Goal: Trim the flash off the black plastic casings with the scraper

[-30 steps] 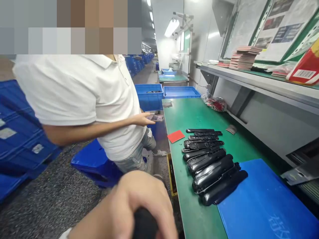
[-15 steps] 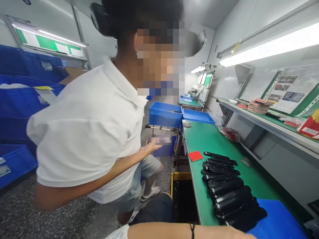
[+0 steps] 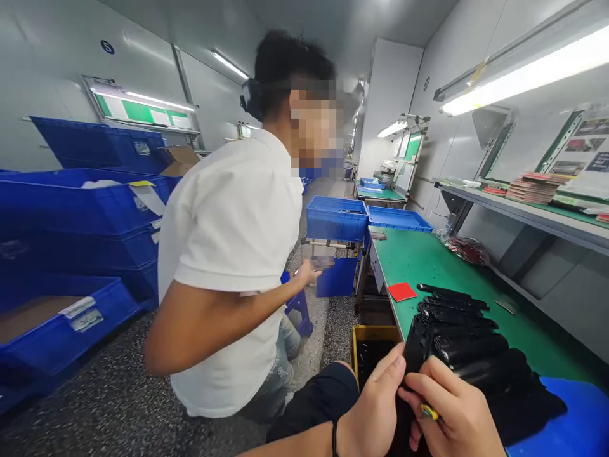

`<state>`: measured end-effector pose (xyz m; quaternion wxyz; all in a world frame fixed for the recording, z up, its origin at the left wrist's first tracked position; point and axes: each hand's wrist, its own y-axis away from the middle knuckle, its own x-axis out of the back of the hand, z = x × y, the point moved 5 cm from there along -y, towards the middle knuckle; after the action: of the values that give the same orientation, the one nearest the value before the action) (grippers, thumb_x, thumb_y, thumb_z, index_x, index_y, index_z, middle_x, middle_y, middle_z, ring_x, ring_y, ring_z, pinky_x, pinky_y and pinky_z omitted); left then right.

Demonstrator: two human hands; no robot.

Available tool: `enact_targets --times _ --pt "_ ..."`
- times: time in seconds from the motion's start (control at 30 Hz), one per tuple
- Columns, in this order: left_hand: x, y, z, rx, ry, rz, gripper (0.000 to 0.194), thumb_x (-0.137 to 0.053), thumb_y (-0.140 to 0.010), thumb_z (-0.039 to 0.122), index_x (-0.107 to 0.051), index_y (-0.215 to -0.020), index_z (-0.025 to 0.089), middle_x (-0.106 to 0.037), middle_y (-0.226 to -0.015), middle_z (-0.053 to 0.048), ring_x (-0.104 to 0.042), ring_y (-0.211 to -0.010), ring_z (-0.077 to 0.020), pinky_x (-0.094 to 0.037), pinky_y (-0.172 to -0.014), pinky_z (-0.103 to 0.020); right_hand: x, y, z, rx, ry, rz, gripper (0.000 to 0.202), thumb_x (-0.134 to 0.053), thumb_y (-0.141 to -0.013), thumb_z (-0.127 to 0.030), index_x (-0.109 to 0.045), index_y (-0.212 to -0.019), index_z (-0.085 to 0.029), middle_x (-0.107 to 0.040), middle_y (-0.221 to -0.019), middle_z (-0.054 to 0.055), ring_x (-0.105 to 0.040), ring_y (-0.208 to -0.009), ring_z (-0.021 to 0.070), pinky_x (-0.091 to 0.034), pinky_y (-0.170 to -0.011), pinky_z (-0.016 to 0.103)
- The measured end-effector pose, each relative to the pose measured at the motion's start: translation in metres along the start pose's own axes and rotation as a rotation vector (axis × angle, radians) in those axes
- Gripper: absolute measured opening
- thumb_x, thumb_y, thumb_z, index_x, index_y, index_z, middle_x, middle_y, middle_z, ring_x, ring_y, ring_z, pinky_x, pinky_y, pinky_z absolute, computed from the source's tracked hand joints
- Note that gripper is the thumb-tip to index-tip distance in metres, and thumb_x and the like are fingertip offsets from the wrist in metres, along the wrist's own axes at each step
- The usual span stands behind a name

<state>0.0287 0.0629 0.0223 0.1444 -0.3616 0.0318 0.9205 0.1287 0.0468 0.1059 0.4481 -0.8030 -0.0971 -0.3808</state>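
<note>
My left hand [image 3: 373, 403], a dark band at its wrist, is closed round a long black plastic piece [image 3: 415, 343] at the near edge of the green table. Against the lower part of that piece, my right hand [image 3: 454, 406] is closed on a slim tool with a yellow end [image 3: 429, 412]; my fingers cover the rest of it. Beside both hands lies a row of similar black plastic pieces [image 3: 471, 352] on the table. A red square [image 3: 402, 292] lies near the table's left edge.
A person in a white shirt [image 3: 238, 216] stands close at the left. A yellow-rimmed bin [image 3: 354, 355] is below the green table [image 3: 399, 254]. Blue crates [image 3: 335, 219] stand beyond, more blue crates [image 3: 80, 203] at far left. A blue sheet [image 3: 571, 406] lies at right.
Both my hands have come into view with the black plastic piece and the tool; earlier only my forearm showed. The person in white appears farther away, and my view has shifted.
</note>
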Motion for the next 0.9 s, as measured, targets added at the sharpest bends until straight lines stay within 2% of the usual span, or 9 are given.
enact_targets --times 0.1,0.2,0.27,0.37,0.4,0.47,0.57,0.73,0.9 --pt "0.011 0.011 -0.007 -0.030 -0.061 0.082 0.058 -0.062 -0.097 0.057 -0.064 -0.143 0.022 -0.075 -0.101 -0.011 -0.065 -0.063 -0.0187 -0.050 -0.052 -0.029 -0.009 0.008 0.000 -0.063 -0.080 0.015 0.021 -0.055 -0.103 -0.025 -0.070 -0.089 -0.024 -0.061 -0.073 0.000 -0.063 -0.057 0.0125 -0.051 -0.051 0.021" --pt "0.013 0.019 -0.014 0.054 -0.034 0.028 0.051 -0.054 -0.098 0.060 -0.072 -0.113 0.015 -0.068 -0.071 -0.006 -0.051 -0.042 -0.0140 -0.039 -0.039 -0.026 0.010 0.017 -0.004 -0.163 -0.072 0.177 0.013 -0.058 -0.104 -0.020 -0.068 -0.096 -0.023 -0.061 -0.069 -0.002 -0.061 -0.055 0.0111 -0.049 -0.053 0.022" --pt "0.019 0.022 -0.014 0.164 -0.003 0.040 0.058 -0.040 -0.102 0.061 -0.069 -0.089 0.012 -0.055 -0.052 -0.003 -0.042 -0.035 -0.0117 -0.034 -0.036 -0.022 0.025 0.020 -0.012 -0.127 0.028 0.305 0.011 -0.066 -0.100 -0.015 -0.070 -0.106 -0.023 -0.066 -0.076 -0.001 -0.062 -0.061 0.0116 -0.049 -0.057 0.023" --pt "0.043 0.019 0.004 0.222 0.025 0.205 0.059 -0.031 -0.107 0.050 -0.068 -0.085 0.010 -0.056 -0.054 -0.005 -0.048 -0.043 -0.0120 -0.043 -0.043 -0.020 0.023 0.018 -0.016 -0.003 0.184 0.384 0.021 -0.072 -0.095 -0.014 -0.071 -0.114 -0.022 -0.069 -0.083 0.002 -0.065 -0.068 0.0144 -0.049 -0.063 0.026" --pt "0.052 0.015 0.014 0.177 0.040 0.266 0.052 -0.033 -0.107 0.045 -0.068 -0.089 0.010 -0.061 -0.062 -0.006 -0.051 -0.045 -0.0123 -0.045 -0.044 -0.021 0.015 0.016 -0.010 -0.020 0.206 0.367 0.018 -0.071 -0.096 -0.016 -0.071 -0.113 -0.023 -0.068 -0.080 0.001 -0.064 -0.067 0.0148 -0.048 -0.062 0.027" --pt "0.070 0.006 0.033 0.075 0.060 0.397 0.042 -0.036 -0.107 0.035 -0.068 -0.095 0.010 -0.067 -0.078 -0.008 -0.053 -0.049 -0.0120 -0.047 -0.044 -0.021 -0.005 0.013 0.015 -0.235 0.255 0.267 0.017 -0.064 -0.101 -0.023 -0.069 -0.117 -0.021 -0.067 -0.080 0.002 -0.063 -0.067 0.0170 -0.047 -0.061 0.028" --pt "0.081 -0.010 0.054 -0.025 0.127 0.462 0.039 -0.034 -0.107 0.032 -0.066 -0.097 0.011 -0.065 -0.082 -0.008 -0.052 -0.051 -0.0118 -0.046 -0.043 -0.021 -0.030 0.014 0.034 -0.402 0.194 0.123 0.025 -0.057 -0.104 -0.028 -0.065 -0.126 -0.020 -0.070 -0.091 0.006 -0.065 -0.078 0.0194 -0.049 -0.070 0.030" --pt "0.071 -0.027 0.072 -0.124 0.285 0.447 0.045 -0.027 -0.110 0.037 -0.061 -0.094 0.014 -0.059 -0.077 -0.004 -0.046 -0.048 -0.0089 -0.040 -0.040 -0.017 -0.049 0.013 -0.011 -0.107 -0.224 -0.087 0.019 -0.062 -0.104 -0.038 -0.065 -0.108 -0.020 -0.064 -0.087 0.002 -0.057 -0.073 0.0141 -0.042 -0.063 0.027" --pt "0.050 -0.030 0.074 -0.175 0.326 0.437 0.039 -0.026 -0.111 0.037 -0.058 -0.099 0.017 -0.057 -0.077 -0.002 -0.046 -0.048 -0.0087 -0.039 -0.040 -0.016 -0.052 0.016 -0.033 0.086 -0.013 -0.045 0.023 -0.047 -0.107 -0.017 -0.064 -0.092 -0.019 -0.063 -0.078 0.002 -0.053 -0.067 0.0140 -0.037 -0.059 0.030"
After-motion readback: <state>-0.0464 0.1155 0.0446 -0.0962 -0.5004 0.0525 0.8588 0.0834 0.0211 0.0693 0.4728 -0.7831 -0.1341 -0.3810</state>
